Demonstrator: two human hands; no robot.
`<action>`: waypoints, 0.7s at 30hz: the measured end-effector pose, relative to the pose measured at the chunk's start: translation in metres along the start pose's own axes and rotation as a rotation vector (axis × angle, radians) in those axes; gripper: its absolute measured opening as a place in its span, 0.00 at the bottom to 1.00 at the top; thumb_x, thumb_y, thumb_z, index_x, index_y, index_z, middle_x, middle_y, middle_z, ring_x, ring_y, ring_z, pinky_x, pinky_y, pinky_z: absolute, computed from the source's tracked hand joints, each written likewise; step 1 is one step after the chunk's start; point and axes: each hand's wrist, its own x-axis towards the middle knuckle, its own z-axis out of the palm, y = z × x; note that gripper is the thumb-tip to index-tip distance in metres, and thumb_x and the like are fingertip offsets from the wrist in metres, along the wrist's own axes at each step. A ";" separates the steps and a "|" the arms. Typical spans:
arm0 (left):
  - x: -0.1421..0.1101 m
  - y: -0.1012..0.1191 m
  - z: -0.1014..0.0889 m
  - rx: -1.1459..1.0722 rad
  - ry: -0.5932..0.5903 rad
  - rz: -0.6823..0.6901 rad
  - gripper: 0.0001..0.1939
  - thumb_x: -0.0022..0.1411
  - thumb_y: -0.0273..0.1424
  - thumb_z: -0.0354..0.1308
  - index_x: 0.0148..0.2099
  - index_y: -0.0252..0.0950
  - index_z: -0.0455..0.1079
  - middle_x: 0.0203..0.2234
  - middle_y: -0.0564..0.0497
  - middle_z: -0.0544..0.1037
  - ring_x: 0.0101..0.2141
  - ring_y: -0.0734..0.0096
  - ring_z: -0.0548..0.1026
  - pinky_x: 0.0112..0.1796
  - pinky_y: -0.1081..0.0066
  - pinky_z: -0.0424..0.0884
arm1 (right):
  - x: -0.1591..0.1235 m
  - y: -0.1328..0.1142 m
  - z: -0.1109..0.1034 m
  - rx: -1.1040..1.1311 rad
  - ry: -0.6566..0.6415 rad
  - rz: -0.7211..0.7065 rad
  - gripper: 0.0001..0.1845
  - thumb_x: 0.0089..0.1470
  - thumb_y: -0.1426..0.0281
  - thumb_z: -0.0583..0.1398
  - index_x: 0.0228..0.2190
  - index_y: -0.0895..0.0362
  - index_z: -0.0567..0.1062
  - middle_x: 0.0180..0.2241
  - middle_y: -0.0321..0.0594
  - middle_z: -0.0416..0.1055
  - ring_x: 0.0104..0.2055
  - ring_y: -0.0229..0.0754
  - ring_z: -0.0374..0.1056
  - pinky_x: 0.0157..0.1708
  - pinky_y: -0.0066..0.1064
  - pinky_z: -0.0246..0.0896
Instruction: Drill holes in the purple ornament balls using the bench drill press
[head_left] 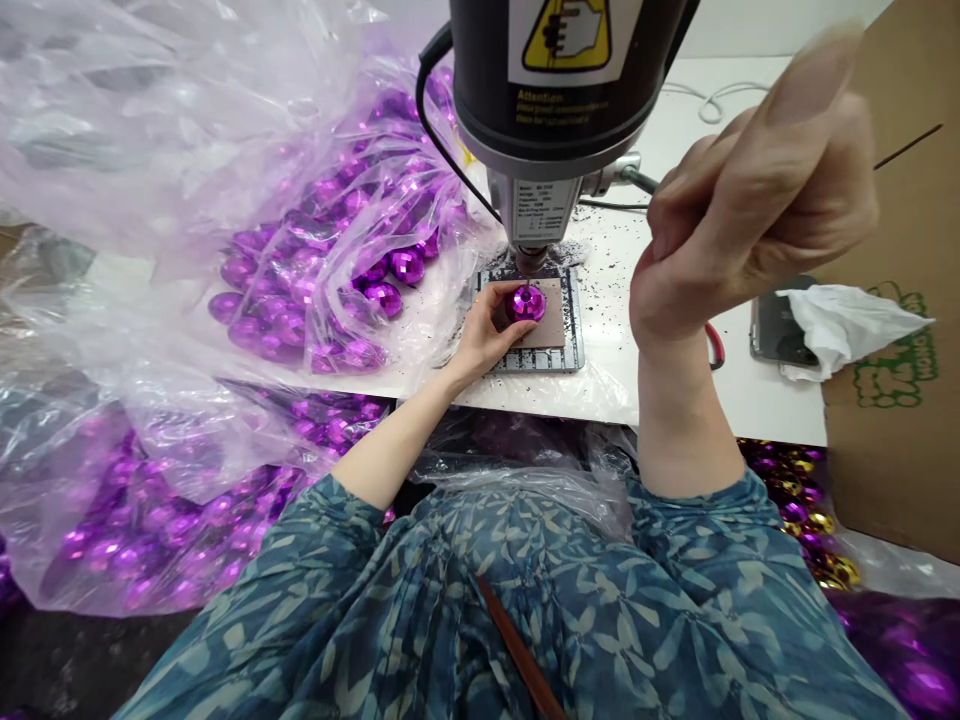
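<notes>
My left hand [484, 335] grips a shiny purple faceted ball [527, 302] between thumb and fingers. The ball rests on a small brown board [551, 325] on the metal base [574, 345] of a bench drill press [555, 130]. Just above the ball is the drill's chuck [531, 260]; whether the bit touches it I cannot tell. My right hand [757, 190], raised at the right, is closed around the feed lever [637, 178], whose grip end is hidden by the fingers.
Clear plastic bags [187, 180] full of purple balls [277, 300] cover the left side. Dark shavings litter the white table [615, 330]. At right are a phone [780, 325], a crumpled tissue [847, 325], a red-handled tool [715, 347] and a cardboard box [892, 450]. Purple and gold balls [802, 510] lie below.
</notes>
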 end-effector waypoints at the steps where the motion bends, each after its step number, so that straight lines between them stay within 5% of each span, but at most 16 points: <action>1: 0.000 0.001 0.000 0.001 -0.002 -0.005 0.28 0.61 0.38 0.79 0.59 0.42 0.73 0.57 0.43 0.82 0.60 0.51 0.80 0.67 0.50 0.74 | -0.001 0.003 -0.001 -0.013 0.009 -0.010 0.20 0.66 0.53 0.61 0.40 0.54 0.86 0.18 0.30 0.47 0.21 0.15 0.57 0.26 0.13 0.46; 8: 0.000 0.001 -0.001 0.006 -0.009 0.017 0.28 0.62 0.37 0.79 0.60 0.42 0.73 0.57 0.42 0.81 0.61 0.50 0.80 0.68 0.49 0.73 | -0.015 0.010 -0.008 -0.077 0.002 -0.012 0.23 0.68 0.50 0.60 0.32 0.55 0.78 0.17 0.28 0.50 0.19 0.18 0.54 0.23 0.18 0.51; 13: 0.001 0.000 0.000 0.015 0.007 -0.013 0.28 0.60 0.36 0.80 0.59 0.41 0.74 0.56 0.43 0.82 0.61 0.50 0.80 0.68 0.50 0.73 | -0.025 0.015 -0.012 -0.084 0.041 -0.020 0.38 0.67 0.48 0.60 0.16 0.59 0.57 0.14 0.33 0.44 0.17 0.23 0.46 0.21 0.28 0.47; 21: -0.001 0.000 0.000 0.015 0.003 0.009 0.28 0.61 0.40 0.78 0.59 0.42 0.73 0.55 0.43 0.83 0.57 0.52 0.82 0.64 0.51 0.76 | -0.038 0.025 -0.019 -0.087 0.008 -0.014 0.44 0.67 0.43 0.57 0.13 0.59 0.51 0.12 0.33 0.43 0.14 0.26 0.43 0.18 0.31 0.40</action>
